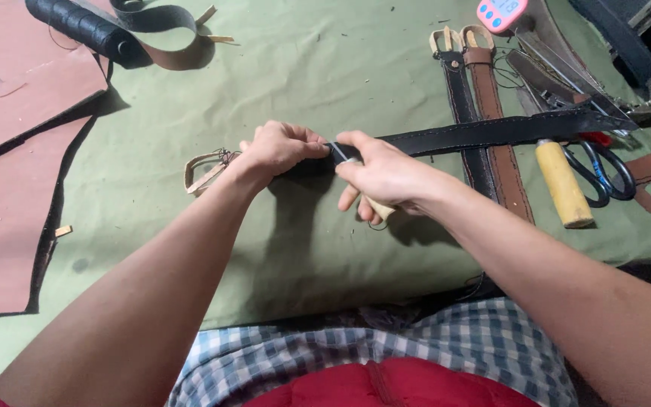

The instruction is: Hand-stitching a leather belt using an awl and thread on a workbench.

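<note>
Both hands meet mid-table: left hand (280,147) fingers pinch the black belt (484,132), right hand (382,175) grips a wooden-handled tool (377,206).

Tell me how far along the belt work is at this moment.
Done: two stitched belts with buckles lie on the green cloth. In hand: the left hand pinches the black strap's end while the right hand works a wooden-handled tool there. Left: that end shows no buckle yet.

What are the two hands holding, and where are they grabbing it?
The left hand pinches the near end of a black leather strap. The right hand grips a pale-handled tool by its handle, its tip at that end.
</note>
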